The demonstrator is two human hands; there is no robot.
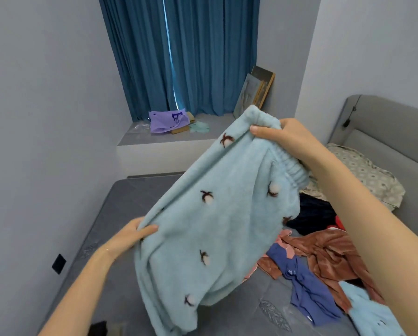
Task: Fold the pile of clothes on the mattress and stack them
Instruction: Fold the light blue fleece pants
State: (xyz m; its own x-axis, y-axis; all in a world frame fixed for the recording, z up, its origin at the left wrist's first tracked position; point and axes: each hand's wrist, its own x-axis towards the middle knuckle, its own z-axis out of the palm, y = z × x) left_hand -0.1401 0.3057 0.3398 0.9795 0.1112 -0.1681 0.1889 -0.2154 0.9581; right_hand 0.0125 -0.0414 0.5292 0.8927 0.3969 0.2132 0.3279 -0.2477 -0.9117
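Note:
I hold a light blue fleece garment [217, 214] with small cotton-flower marks up in the air over the grey mattress [120, 204]. My right hand [283, 134] grips its elastic waistband at the top. My left hand [132, 235] pinches its lower left edge. The cloth hangs slanted between both hands and hides the middle of the mattress. The pile of clothes [329, 253] lies on the right: a rust-brown velvet piece, a blue garment [305, 287], a dark item [312, 214] and another light blue fleece piece [370, 311].
A grey padded headboard [387, 127] and a patterned pillow [368, 175] are at the right. A window ledge [169, 139] beyond the mattress carries a purple bag [166, 121] and leaning picture frames [256, 90]. Blue curtains hang behind. A wall stands close on the left.

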